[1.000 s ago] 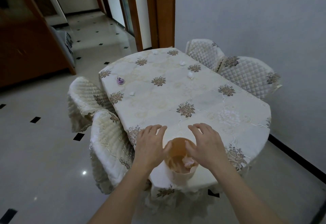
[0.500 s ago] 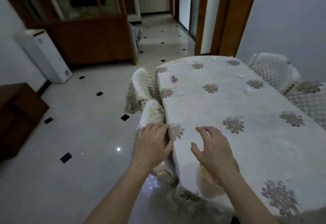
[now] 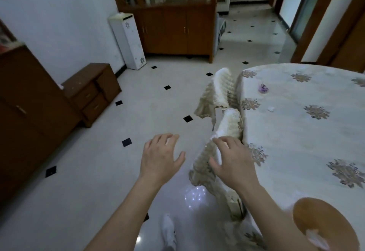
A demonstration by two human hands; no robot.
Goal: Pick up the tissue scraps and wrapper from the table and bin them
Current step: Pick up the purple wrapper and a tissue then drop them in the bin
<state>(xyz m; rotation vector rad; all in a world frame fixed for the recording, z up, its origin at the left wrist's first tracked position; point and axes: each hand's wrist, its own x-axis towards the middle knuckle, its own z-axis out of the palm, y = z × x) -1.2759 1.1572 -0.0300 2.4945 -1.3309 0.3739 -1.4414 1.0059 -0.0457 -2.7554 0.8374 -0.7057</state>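
While the left hand (image 3: 161, 156) hovers over open tiled floor (image 3: 94, 171) and the right hand (image 3: 233, 161) over the near chair (image 3: 230, 124) at the worktop (image 3: 292, 136) edge, each grip is spread loose, holding nothing. 2 covered chairs line that edge. The purple wrapper (image 3: 263, 88) and 1 tissue scrap (image 3: 271, 109) lie apart on the cloth, the bin (image 3: 304, 211) at the near corner.

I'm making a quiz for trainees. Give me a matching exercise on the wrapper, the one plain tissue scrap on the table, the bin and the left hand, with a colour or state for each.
1. wrapper
2. scrap
3. bin
4. left hand

a. brown inside, holds a tissue
b. open, over the floor
c. purple, on the table
d. white, on the table

Pairs: 1-c; 2-d; 3-a; 4-b.
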